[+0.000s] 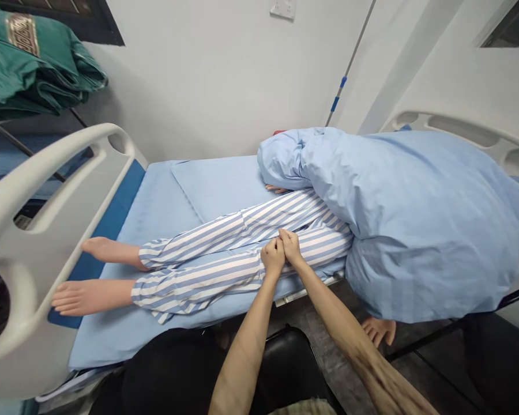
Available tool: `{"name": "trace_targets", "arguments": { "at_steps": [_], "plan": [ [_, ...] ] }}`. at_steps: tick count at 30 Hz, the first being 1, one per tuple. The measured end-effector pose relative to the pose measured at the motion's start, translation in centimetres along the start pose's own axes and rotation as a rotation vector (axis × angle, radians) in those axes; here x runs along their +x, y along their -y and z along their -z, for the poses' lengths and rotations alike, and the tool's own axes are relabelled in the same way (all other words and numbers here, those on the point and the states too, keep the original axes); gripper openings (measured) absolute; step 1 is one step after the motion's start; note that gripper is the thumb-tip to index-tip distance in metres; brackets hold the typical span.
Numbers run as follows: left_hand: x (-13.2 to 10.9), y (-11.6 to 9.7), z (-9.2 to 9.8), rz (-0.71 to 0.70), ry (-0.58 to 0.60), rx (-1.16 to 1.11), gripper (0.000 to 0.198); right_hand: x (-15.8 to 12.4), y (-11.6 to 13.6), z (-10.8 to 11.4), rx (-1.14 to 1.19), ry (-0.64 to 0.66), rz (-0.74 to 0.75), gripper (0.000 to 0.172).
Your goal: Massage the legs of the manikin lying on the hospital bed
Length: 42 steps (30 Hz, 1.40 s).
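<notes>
My left hand [272, 257] is curled into a fist on the near leg of the striped trousers [225, 271], around the knee or lower thigh. Right beside it, my right hand [290, 246] is also closed, its thumb side against my left knuckles. Whether either fist has cloth in it is hidden. The trousers are on a figure that looks like a manikin, lying on its back with both bare feet [93, 297] towards the left. A bunched light-blue quilt [428, 219] covers its upper body. One of its hands [277, 188] peeks out at the quilt's edge.
The bed has a blue sheet [216, 173] and a pale footboard [64, 158] at left. Another hand [379, 331] hangs below the quilt. A black chair [294, 357] stands close in front. Green folded fabric [38, 63] lies upper left; a pole [341, 86] leans by the wall.
</notes>
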<state>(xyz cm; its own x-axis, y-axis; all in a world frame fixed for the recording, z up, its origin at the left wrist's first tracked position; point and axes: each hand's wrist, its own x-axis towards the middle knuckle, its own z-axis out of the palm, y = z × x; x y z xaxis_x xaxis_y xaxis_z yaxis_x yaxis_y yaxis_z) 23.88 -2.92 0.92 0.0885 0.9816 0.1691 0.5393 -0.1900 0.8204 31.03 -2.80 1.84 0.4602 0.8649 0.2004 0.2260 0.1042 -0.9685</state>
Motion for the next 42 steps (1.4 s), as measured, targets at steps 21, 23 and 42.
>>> {"name": "trace_targets", "arguments": {
  "at_steps": [21,23,42],
  "plan": [
    [0.0,-0.2,-0.1,-0.028,0.0,0.01,0.036,0.2,-1.0,2.4,-0.477,-0.029,0.14,0.044],
    [0.0,-0.2,-0.2,-0.028,-0.007,0.014,0.036,0.2,-1.3,2.4,-0.467,-0.03,0.157,0.044],
    [0.7,-2.7,-1.4,-0.154,0.093,-0.142,0.036,0.1,-0.6,3.5,-0.052,-0.121,0.13,0.044]
  ]
}}
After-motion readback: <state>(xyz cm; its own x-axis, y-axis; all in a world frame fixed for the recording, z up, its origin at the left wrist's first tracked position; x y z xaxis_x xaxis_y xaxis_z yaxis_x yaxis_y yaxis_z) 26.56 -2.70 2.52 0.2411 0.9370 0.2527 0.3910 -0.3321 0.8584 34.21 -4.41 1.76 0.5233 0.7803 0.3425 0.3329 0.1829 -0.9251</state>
